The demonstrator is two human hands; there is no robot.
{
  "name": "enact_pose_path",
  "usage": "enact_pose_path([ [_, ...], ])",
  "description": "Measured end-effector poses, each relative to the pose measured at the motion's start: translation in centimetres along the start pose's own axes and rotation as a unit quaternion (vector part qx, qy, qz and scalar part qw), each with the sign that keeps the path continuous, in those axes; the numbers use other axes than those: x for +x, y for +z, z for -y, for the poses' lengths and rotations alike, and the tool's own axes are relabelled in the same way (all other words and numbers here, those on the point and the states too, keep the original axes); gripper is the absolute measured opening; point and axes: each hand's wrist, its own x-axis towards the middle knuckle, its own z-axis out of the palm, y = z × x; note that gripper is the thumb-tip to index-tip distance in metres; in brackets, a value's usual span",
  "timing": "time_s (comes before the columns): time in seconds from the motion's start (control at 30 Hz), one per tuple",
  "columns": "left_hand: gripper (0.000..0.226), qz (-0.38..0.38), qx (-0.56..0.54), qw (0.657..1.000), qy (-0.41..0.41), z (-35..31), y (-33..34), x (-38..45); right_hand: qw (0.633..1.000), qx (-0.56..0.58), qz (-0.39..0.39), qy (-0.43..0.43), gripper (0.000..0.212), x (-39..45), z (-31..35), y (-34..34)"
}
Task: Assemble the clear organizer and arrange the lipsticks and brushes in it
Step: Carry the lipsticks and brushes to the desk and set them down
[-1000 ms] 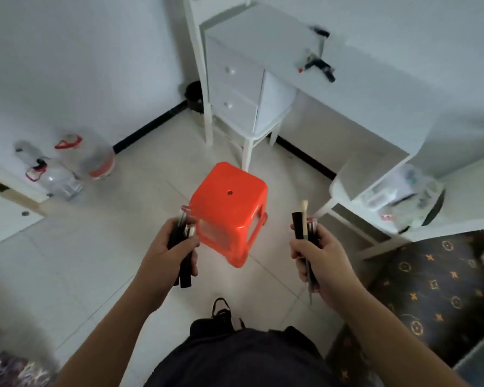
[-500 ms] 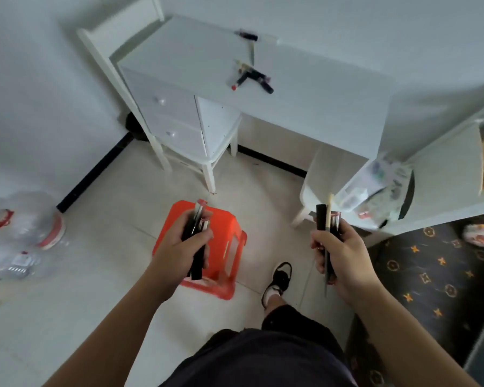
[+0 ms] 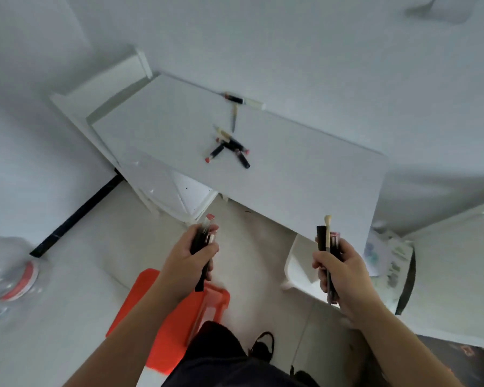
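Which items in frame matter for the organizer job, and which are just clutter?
Job items:
left hand bundle of lipsticks
right hand bundle with brushes
lipsticks on desk
white desk

Clutter:
orange stool
clear jug

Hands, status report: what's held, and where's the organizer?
Left hand shut on lipsticks. Right hand shut on brushes. More on desk. Organizer not visible. Stool underfoot.

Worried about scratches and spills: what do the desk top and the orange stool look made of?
The desk top looks like white painted or laminated board: flat, matte, thin square edge; which one is unclear. The orange stool looks like moulded plastic: saturated uniform colour, slight sheen, rounded corners. It is blurred, so this is a guess.
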Motion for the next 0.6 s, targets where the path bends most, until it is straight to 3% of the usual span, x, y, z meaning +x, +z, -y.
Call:
enact_pose_path([
  [0.27,0.031,-0.029,0.059,0.997,0.029,-3.3,-0.5,8.1,0.998,-0.055,0.001,0.01,0.005,7.7,2.5,-0.2],
  [0.5,0.03,-0.029,0.136,0.99,0.033,-3.3,-1.7,18.0,0.998,-0.066,0.008,0.005,0.02,15.4,5.3,2.3],
  [0.6,0.027,-0.032,0.24,0.968,0.06,-2.4,-2.4,24.5,0.996,-0.089,0.001,0.009,0.026,19.4,6.7,4.9],
])
